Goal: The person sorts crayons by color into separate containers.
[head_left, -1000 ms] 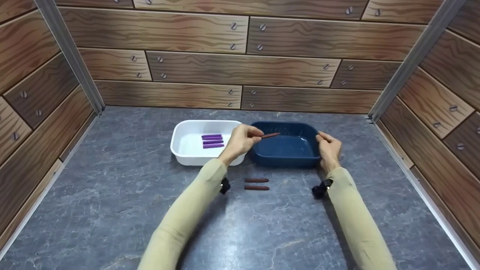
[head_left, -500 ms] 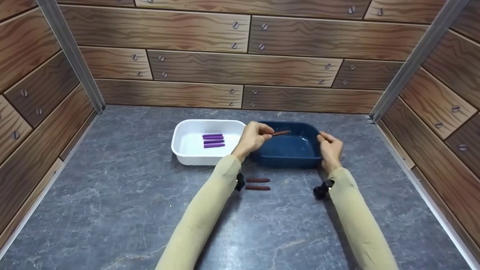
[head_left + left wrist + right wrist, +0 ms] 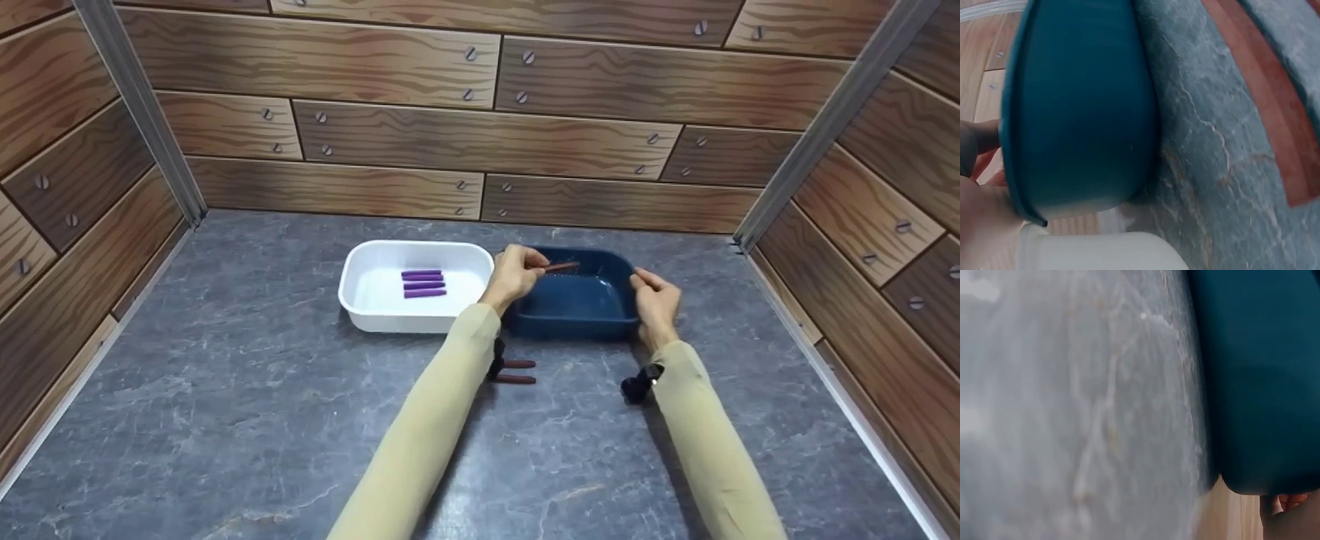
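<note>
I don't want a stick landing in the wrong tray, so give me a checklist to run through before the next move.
1. Brown stick pinched by the left hand: ok.
2. Stick held over the blue tray, not the white tray: ok.
3. Right hand at the blue tray's right end, gripping its rim: ok.
4. Four purple sticks inside the white tray: ok.
5. All brown sticks off the table: not ok; two brown sticks lie in front of the blue tray.
6. Stick's tip clear of the blue tray's inner wall: cannot tell.
</note>
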`<state>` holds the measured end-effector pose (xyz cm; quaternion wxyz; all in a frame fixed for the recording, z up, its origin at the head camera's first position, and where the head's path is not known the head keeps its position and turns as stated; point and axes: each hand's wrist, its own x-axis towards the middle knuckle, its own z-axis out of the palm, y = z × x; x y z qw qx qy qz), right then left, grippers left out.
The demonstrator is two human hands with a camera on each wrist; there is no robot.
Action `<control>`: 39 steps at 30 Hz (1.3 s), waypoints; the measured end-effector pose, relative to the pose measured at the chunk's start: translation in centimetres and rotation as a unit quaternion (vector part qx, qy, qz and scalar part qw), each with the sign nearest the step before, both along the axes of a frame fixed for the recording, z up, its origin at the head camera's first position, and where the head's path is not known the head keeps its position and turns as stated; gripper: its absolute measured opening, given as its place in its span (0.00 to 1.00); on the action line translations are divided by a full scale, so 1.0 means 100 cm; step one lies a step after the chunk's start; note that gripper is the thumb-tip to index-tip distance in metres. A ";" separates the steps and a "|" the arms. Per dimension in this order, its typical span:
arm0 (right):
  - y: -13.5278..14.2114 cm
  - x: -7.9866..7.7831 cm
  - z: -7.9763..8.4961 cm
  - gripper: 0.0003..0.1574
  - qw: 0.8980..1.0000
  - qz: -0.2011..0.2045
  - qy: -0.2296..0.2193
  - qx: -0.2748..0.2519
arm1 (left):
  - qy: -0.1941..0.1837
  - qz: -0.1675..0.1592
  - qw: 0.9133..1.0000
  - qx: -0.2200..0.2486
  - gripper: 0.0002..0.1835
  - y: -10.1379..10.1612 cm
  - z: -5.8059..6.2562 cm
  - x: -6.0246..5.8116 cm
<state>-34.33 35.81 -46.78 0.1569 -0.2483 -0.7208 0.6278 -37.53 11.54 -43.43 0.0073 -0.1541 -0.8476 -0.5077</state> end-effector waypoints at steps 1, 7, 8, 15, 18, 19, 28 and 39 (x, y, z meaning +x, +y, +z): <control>0.000 0.001 -0.001 0.24 1.000 0.001 -0.001 -0.001 | -0.001 0.002 1.000 -0.004 0.08 0.001 -0.001 -0.001; -0.001 0.000 -0.002 0.25 1.000 0.001 0.005 0.001 | -0.006 0.017 1.000 0.004 0.08 0.008 -0.004 -0.004; -0.001 0.000 -0.002 0.25 1.000 0.001 0.004 0.001 | -0.007 0.022 1.000 0.006 0.07 0.009 -0.005 -0.005; -0.002 0.002 -0.006 0.24 1.000 -0.003 0.003 -0.013 | -0.033 0.048 0.998 0.019 0.07 0.017 -0.011 -0.006; -0.003 0.001 -0.005 0.24 1.000 -0.001 0.006 -0.011 | -0.039 0.064 0.997 0.023 0.06 0.019 -0.013 -0.008; -0.004 0.001 -0.005 0.24 1.000 -0.001 0.007 -0.010 | -0.036 0.067 0.997 0.021 0.06 0.020 -0.013 -0.009; -0.003 -0.001 -0.004 0.24 1.000 -0.004 0.021 -0.009 | -0.040 0.069 0.996 0.033 0.06 0.023 -0.014 -0.013; -0.002 0.002 -0.002 0.24 1.000 -0.001 0.014 -0.009 | -0.059 0.074 0.994 0.051 0.06 0.028 -0.015 -0.013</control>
